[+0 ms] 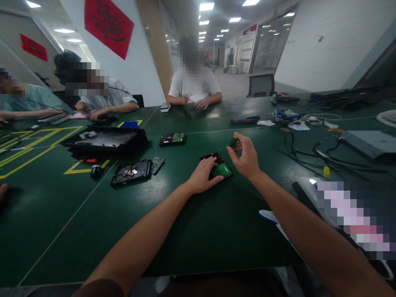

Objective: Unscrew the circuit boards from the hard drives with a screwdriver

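Right grip (pixel 246 159) round handle (pixel 234 142), left grip (pixel 201 175) on hard drive (pixel 222 169)

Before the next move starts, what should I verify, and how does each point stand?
1. Black flat drive with a green circuit board steadied: ok, left hand rests on it.
2. Dark, yellow-marked tool handle gripped: ok, in the right hand.
3. Tool tip on a screw: cannot tell, no tip shows.
4. Black open drive casing clear of the left hand: ok, lying apart.
5. Grey rectangular metal box clear of the right hand: ok.
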### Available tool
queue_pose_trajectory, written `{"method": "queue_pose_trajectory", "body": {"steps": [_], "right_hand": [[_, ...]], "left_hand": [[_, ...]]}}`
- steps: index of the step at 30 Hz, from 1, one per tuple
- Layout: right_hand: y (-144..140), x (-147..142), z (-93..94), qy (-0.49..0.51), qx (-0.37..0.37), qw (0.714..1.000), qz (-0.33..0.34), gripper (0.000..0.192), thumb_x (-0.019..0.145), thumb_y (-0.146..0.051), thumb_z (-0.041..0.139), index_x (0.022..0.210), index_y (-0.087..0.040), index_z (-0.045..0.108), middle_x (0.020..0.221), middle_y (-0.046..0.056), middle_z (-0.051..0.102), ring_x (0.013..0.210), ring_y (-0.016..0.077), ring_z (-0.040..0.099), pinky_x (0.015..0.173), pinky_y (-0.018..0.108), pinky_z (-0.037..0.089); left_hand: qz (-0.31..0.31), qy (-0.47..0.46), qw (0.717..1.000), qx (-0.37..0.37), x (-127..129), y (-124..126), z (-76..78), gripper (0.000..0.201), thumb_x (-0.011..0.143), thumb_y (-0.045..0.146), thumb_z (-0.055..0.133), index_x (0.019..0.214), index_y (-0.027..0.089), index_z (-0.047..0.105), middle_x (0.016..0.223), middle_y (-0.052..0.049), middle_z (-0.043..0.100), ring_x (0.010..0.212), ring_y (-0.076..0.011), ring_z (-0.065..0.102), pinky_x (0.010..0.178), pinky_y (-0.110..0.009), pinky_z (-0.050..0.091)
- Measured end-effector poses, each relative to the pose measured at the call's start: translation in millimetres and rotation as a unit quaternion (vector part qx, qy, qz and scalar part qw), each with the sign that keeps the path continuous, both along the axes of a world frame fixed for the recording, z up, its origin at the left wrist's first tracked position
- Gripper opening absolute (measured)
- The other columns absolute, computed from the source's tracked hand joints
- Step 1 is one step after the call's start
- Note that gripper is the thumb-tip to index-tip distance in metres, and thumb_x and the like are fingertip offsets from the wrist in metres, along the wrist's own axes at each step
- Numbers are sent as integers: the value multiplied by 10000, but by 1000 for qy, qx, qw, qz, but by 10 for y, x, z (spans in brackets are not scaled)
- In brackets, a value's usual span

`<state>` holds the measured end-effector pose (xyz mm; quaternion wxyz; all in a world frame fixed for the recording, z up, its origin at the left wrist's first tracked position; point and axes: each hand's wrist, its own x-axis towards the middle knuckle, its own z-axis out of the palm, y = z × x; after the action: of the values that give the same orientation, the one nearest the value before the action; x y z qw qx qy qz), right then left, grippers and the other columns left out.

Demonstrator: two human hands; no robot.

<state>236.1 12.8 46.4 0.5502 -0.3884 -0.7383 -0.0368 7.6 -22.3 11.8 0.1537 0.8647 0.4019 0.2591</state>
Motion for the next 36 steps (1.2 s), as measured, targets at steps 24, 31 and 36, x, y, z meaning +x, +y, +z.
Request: {"method": "queue_pose_trajectory", "body": {"steps": [24, 31, 36], "right_hand": [[-1, 4, 5, -8, 1, 1000, 20, 587, 1007, -283, 585, 1568, -310, 415, 1295, 116, 609, 942, 245, 692, 841, 473, 661], [9, 5, -8, -10, 7, 1000, -8, 576, 992, -347, 620, 1541, -301, 450, 1298, 124, 638, 940, 270, 700, 830, 502, 667], [21, 10, -40, -6, -10, 1000, -3, 607, 1008, -333, 589, 1583, -310, 397, 1310, 120, 657, 919, 259, 723, 852, 496, 669]], "left_hand": [[1, -1, 1000, -6, 4, -15, 43, 594, 947, 576, 687, 1392, 198, 577, 1635, -165, 487, 1586, -346, 367, 1318, -602, 269], [0, -1, 1000, -3, 4, -13, 28, 612, 949, 578, 682, 1396, 175, 572, 1623, -185, 494, 1585, -346, 369, 1324, -585, 263], [0, -2, 1000, -4, 4, -1, 22, 621, 940, 580, 693, 1401, 182, 570, 1623, -184, 496, 1583, -348, 371, 1322, -590, 262]]}}
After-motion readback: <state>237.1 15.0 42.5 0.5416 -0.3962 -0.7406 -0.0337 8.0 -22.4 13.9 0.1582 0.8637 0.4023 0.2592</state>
